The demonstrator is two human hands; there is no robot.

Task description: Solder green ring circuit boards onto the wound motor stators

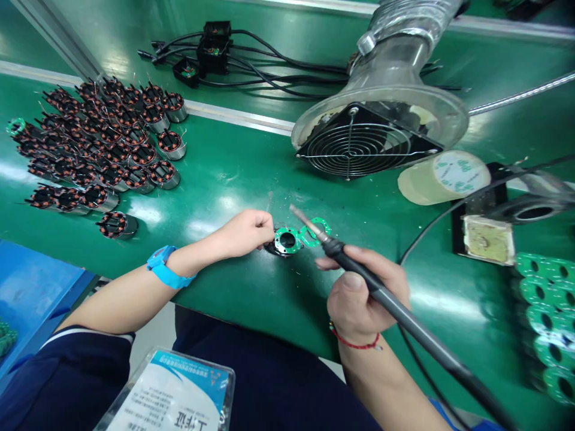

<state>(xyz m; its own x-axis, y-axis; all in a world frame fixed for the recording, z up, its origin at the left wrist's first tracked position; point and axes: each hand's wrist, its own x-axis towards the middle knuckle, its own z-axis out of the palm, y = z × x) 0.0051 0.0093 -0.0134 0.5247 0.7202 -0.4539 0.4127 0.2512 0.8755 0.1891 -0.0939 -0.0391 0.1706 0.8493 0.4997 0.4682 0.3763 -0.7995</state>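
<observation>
My right hand (pixel 366 293) grips a soldering iron (pixel 375 287) by its dark handle; the metal tip points up and left, over the bench. My left hand (pixel 251 230) is closed in a pinch at the left edge of a round green circuit board (pixel 286 240) with a dark centre, which sits on a motor stator mostly hidden beneath it. What the left fingertips hold, if anything, is too small to make out. Right beside that board lie green ring-shaped boards (pixel 314 232), partly behind the iron.
Several wound stators (pixel 112 143) stand in rows at the left. A fume extractor fan (pixel 354 146) hangs over the bench, near a roll of tape (pixel 449 176) and a soldering sponge (pixel 489 239). Green board panels (pixel 548 311) lie right; cabled black boxes (pixel 213 54) lie behind.
</observation>
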